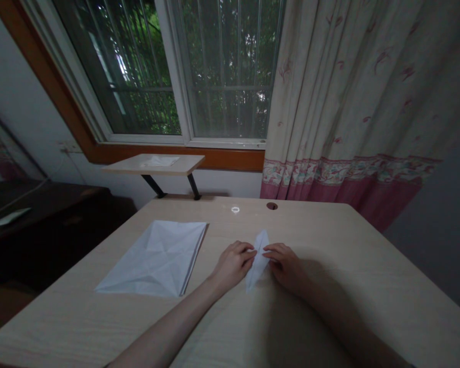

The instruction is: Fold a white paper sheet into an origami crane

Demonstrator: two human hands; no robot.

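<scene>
Between my two hands is a small folded piece of white paper (pixel 257 271), long and narrow with pointed ends, just over the table. My left hand (pixel 235 261) pinches its left edge with thumb and fingers. On the opposite edge, my right hand (pixel 285 263) has its thumb and fingertips closed on the same paper. To the left of my left forearm lies a stack of larger white paper sheets (pixel 159 258), with crease lines crossing the top one.
The pale wooden table (pixel 329 230) has a round cable hole (pixel 272 206) near its far edge. A small raised shelf (pixel 128 162) on black legs stands at the back left, with white paper (pixel 163 161) on it. Behind are a window and a curtain (pixel 329 102).
</scene>
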